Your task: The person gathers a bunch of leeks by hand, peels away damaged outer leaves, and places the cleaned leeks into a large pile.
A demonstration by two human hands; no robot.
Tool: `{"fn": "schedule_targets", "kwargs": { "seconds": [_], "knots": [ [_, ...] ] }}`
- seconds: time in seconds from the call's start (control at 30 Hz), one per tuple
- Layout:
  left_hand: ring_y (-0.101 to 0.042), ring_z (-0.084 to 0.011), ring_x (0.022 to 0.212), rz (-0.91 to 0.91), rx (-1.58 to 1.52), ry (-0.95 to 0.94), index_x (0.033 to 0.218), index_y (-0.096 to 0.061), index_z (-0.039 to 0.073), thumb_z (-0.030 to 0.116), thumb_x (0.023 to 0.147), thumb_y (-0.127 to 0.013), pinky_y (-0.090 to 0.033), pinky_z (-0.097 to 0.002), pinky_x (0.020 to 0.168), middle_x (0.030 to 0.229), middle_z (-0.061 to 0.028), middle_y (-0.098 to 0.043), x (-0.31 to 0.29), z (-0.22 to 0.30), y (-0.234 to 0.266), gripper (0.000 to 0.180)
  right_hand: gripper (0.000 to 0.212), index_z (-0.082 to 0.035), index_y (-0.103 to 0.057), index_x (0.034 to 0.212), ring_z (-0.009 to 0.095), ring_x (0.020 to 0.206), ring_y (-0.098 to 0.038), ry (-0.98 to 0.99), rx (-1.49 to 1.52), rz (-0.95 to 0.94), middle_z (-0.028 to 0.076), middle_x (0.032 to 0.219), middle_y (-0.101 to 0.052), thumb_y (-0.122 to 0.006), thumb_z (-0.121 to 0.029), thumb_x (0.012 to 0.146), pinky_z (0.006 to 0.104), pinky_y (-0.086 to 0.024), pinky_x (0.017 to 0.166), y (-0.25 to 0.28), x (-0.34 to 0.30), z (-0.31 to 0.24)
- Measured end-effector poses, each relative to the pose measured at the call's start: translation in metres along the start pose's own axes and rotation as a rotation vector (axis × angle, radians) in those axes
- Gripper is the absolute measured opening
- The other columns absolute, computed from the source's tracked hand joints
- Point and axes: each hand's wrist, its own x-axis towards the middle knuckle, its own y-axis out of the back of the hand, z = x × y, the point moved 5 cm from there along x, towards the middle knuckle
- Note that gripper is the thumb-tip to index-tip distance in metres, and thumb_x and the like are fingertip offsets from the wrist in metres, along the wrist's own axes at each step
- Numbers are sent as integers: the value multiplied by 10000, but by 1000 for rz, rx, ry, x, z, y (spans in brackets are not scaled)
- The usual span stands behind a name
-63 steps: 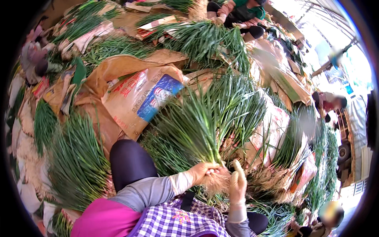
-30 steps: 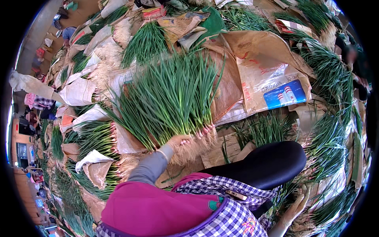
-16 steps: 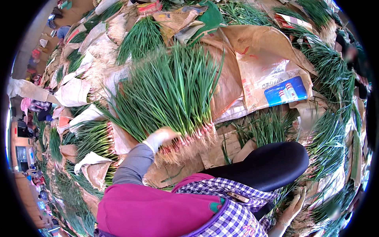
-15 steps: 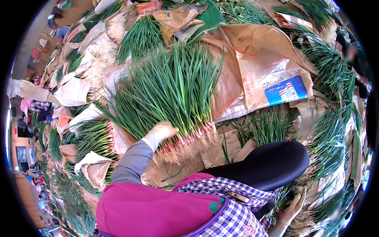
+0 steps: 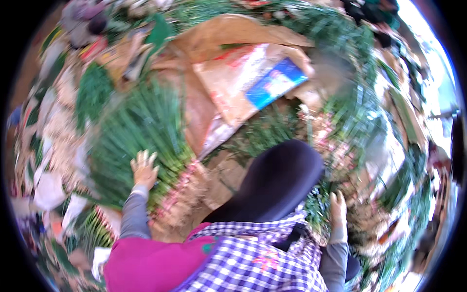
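A large fanned bundle of spring onions [image 5: 141,121], with green leaves, pinkish bulbs and pale stringy roots, lies on brown paper at the left. My left hand [image 5: 144,169] rests on its leaves near the stems, fingers spread, gripping nothing. To the right of my bent knee, my right hand [image 5: 338,209] reaches to another pile of spring onions [image 5: 318,207]. Its fingers point forward and look close together, but blur hides whether they hold anything.
A printed brown paper sack [image 5: 228,73] lies open beyond the bundle. More spring onions [image 5: 357,114] heap up along the right. My dark-clad knee [image 5: 287,170] stands between my hands. A person [image 5: 80,22] is at the far left.
The view has swung to the right, so the bundle sits further left. My left hand has moved from the bulbs onto the leaves, fingers spreading. My right hand has moved forward to the right-hand pile.
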Motion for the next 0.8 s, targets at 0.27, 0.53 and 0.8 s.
{"fn": "schedule_targets", "kwargs": {
  "seconds": [0.27,0.53,0.8],
  "knots": [
    [-137,-327,1373,-268,-106,4,1373,-319,177,224,835,-583,-138,-565,1068,1472,-129,-207,16,23,33,601,628,28,-467,1179,400,1018,-548,-31,-76,93,265,1072,-576,-507,-502,846,446,-427,887,-72,67,6],
    [-378,-281,1265,14,-991,-67,1354,-291,-20,81,863,-509,-279,-349,1057,1336,-210,-396,130,106,126,546,515,-281,-308,1395,285,1357,-236,596,-398,-712,104,1467,-259,-361,-477,921,547,-157,1082,-150,-28,-44],
    [-548,-204,1041,-412,-1012,-787,1210,-478,8,206,860,-554,-429,-330,902,1091,-133,-577,196,455,256,410,429,-222,-541,1237,283,1096,-547,375,-231,-584,148,1209,-547,-446,-453,888,374,-423,941,-91,59,-54]
  ]
}}
